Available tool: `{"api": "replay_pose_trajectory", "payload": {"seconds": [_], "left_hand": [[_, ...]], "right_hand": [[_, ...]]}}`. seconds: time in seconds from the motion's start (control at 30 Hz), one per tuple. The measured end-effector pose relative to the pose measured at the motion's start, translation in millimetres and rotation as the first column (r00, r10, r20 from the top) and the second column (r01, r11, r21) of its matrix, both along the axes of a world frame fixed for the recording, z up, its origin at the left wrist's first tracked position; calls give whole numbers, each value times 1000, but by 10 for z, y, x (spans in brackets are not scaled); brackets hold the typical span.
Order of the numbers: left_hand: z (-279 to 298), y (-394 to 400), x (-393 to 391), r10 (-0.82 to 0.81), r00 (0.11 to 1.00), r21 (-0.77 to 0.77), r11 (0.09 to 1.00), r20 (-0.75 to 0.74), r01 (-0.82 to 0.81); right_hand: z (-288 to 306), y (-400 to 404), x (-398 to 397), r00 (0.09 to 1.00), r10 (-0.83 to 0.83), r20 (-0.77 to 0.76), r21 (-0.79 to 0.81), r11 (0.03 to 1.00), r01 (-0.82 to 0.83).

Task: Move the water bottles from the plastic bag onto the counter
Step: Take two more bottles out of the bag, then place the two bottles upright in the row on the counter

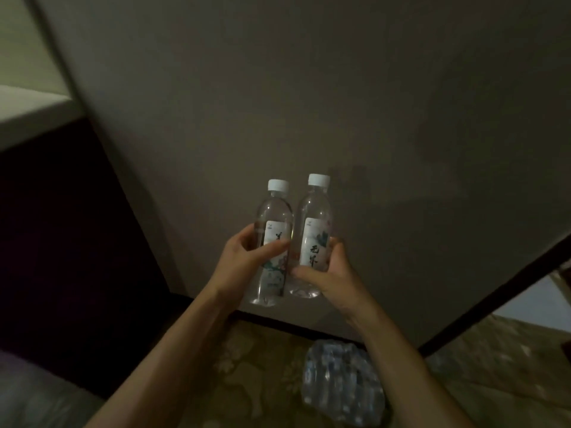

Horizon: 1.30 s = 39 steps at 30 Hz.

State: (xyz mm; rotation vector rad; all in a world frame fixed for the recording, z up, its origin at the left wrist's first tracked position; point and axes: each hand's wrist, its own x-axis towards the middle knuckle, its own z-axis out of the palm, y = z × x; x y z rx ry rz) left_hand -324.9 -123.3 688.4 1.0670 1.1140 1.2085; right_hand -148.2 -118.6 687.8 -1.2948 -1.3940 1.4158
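Note:
Two clear water bottles with white caps and white printed labels stand upright side by side near the front edge of the grey-brown counter (309, 88). My left hand (244, 257) grips the left bottle (273, 217) around its middle. My right hand (327, 270) grips the right bottle (313, 217) low on its body. Whether the bottle bases touch the counter I cannot tell. On the patterned floor below lies the plastic bag (340, 384), a clear wrap with several more bottles inside, to the right of my forearms.
The counter has a dark front edge (309, 329) running right and upward. A dark panel (61, 242) fills the left side, with a pale ledge (31, 112) above it. Patterned carpet (253, 366) lies under my arms. The scene is dim.

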Motion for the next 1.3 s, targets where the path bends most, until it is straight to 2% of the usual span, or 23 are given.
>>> {"api": "replay_pose_trajectory", "payload": {"seconds": [0.2,0.3,0.5,0.67,0.93,1.3], "left_hand": [[454,-139,-677,110,993,181,978,-35,-102],[681,-280,-1132,153,988,234,961,3,-150],[983,-646,-2248,216,976,321,926,-26,-196],[1044,-980,-3017,312,949,367,890,-53,-272],[1234,-1404,-4030,463,879,412,828,-117,-381],[1258,-1145,-5015,620,774,404,747,-132,-529]], "right_hand": [[414,-21,-655,998,64,-18,114,992,-61],[605,-76,-1114,997,72,1,201,977,-70],[866,-270,-2235,995,97,-23,292,953,-86],[969,-448,-3077,987,151,-53,339,933,-125],[1087,-547,-4224,960,280,-3,351,899,-262],[1124,-119,-5369,929,368,31,388,852,-351]]}}
